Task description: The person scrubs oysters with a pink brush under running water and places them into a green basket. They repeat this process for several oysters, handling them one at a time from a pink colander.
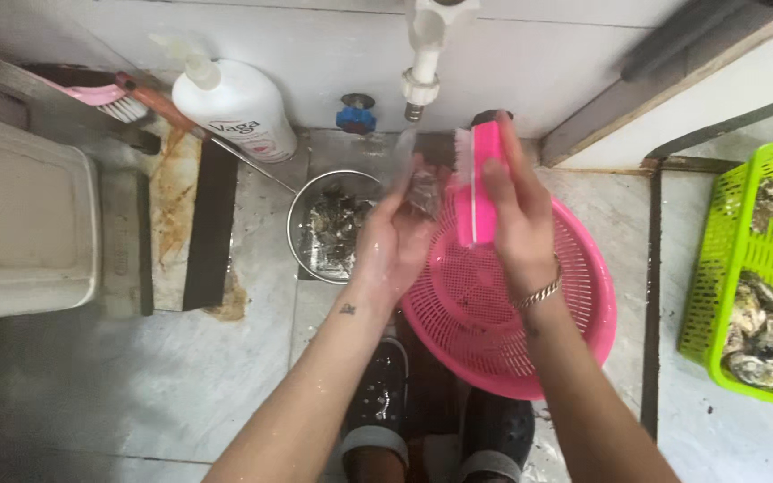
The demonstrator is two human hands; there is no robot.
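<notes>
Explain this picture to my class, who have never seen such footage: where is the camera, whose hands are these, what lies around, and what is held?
The camera sits on the person's head, looking down at their own two bare hands and feet. The left hand holds an oyster under a white tap. The right hand grips a pink scrubbing brush against it. Below lie a pink colander and a metal bowl of oysters. A green basket of oysters stands right; a white pump bottle left.

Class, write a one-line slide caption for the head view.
Left hand holds an oyster under the tap; right hand grips a pink brush.
</notes>
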